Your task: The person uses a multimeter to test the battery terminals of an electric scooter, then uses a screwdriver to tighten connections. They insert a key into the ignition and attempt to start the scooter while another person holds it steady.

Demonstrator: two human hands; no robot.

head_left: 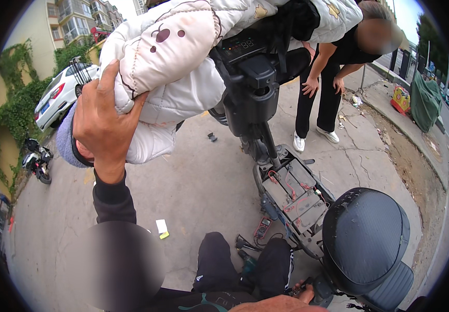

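Observation:
My left hand (107, 117) is closed on the edge of a white padded scooter wind cover (172, 41) with a cartoon face, draped over the handlebar. A fuzzy lavender lining (68, 138) shows beside the wrist. The cover belongs to an electric scooter (253, 104), whose floor is open, baring several grey batteries (300, 195) joined by red wires. Low at the scooter's rear, my right hand (304, 292) has its fingers curled against a dark part; what they grip is mostly hidden. The black seat (365, 236) rises just right of it.
A red multimeter (262, 227) and a green power tool (246, 260) lie by my knees. A small black piece (212, 137) and a white paper (161, 226) are on the ground. Opposite, a person (334, 57) bends with hands on knees. A white car (63, 93) and motorcycle (38, 160) stand left.

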